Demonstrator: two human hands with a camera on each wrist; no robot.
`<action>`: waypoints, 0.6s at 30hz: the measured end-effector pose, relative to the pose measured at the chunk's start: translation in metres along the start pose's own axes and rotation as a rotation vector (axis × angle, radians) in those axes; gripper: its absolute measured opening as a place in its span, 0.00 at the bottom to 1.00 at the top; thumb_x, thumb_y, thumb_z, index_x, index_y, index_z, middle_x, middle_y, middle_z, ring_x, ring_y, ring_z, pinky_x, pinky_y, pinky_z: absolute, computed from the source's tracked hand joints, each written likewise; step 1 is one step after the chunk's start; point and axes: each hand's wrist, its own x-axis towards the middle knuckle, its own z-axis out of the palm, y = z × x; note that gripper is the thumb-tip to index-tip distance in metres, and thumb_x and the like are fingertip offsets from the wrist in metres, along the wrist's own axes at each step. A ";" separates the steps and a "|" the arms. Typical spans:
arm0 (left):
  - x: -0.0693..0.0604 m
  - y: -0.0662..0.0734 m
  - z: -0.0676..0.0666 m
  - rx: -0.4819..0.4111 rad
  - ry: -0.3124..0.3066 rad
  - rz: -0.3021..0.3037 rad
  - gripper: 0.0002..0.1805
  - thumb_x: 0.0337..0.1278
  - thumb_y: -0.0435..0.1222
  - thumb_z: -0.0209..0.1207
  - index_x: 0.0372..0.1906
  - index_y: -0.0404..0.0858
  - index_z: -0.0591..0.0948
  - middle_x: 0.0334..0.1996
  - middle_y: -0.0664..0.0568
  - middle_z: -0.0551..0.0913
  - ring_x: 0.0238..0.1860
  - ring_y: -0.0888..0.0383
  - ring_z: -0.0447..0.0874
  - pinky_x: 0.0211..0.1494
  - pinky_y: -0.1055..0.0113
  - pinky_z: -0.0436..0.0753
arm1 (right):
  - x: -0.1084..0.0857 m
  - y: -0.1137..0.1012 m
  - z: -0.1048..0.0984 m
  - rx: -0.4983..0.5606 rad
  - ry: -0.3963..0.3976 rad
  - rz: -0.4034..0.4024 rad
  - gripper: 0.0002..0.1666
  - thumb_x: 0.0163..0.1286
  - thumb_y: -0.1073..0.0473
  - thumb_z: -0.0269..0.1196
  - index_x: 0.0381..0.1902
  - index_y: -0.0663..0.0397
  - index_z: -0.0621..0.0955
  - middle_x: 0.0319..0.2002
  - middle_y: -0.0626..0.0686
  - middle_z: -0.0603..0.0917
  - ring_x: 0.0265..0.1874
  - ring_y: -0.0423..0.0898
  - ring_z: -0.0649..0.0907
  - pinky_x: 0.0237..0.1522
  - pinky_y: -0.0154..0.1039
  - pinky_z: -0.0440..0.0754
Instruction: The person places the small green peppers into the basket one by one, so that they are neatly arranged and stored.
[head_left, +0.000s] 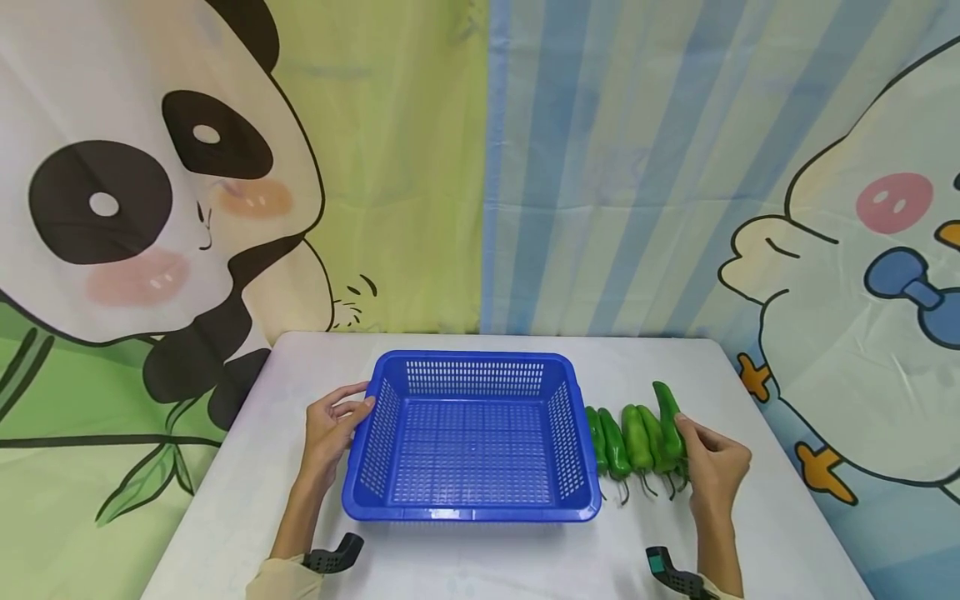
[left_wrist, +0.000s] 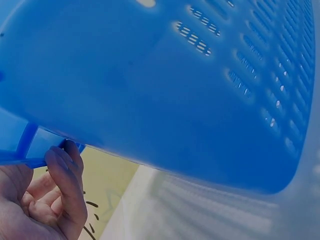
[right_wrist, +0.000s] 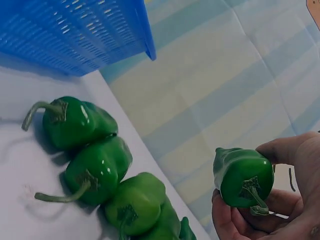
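A blue plastic basket (head_left: 472, 512) with slotted walls stands on the white table, its inside bare. My left hand (head_left: 330, 429) grips the basket's left rim, thumb on top and fingers beneath, as the left wrist view (left_wrist: 55, 195) also shows. At the basket's right my right hand (head_left: 716, 462) holds a green pepper (right_wrist: 245, 180) between thumb and fingers, raised off the table with its stem toward the wrist camera. Several other green peppers (head_left: 637, 437) lie side by side in a row between the basket and my right hand, stems toward me.
The white table (head_left: 465, 567) reaches back to a hanging cloth (head_left: 600, 167) with blue stripes and cartoon animals. A black wrist camera mount (head_left: 333, 554) sits on the left wrist, and another (head_left: 675, 575) on the right.
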 end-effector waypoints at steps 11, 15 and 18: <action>-0.001 0.000 0.000 -0.006 -0.001 -0.002 0.26 0.74 0.41 0.70 0.70 0.35 0.82 0.31 0.57 0.93 0.27 0.59 0.93 0.26 0.69 0.89 | -0.011 -0.017 0.007 -0.020 0.010 0.063 0.37 0.74 0.39 0.72 0.61 0.67 0.87 0.36 0.27 0.81 0.43 0.28 0.79 0.40 0.12 0.78; 0.000 0.000 -0.001 -0.006 -0.004 0.002 0.26 0.74 0.41 0.70 0.70 0.34 0.82 0.31 0.58 0.93 0.26 0.60 0.93 0.24 0.70 0.87 | -0.014 -0.021 0.009 -0.031 0.001 0.076 0.37 0.74 0.38 0.72 0.62 0.67 0.87 0.41 0.34 0.83 0.43 0.28 0.79 0.40 0.11 0.76; 0.000 0.000 -0.001 -0.009 -0.006 0.006 0.26 0.74 0.41 0.70 0.70 0.34 0.81 0.30 0.58 0.93 0.26 0.61 0.92 0.24 0.70 0.87 | -0.015 -0.023 0.011 -0.016 -0.013 0.073 0.37 0.74 0.39 0.73 0.62 0.68 0.86 0.48 0.45 0.85 0.42 0.27 0.79 0.39 0.12 0.78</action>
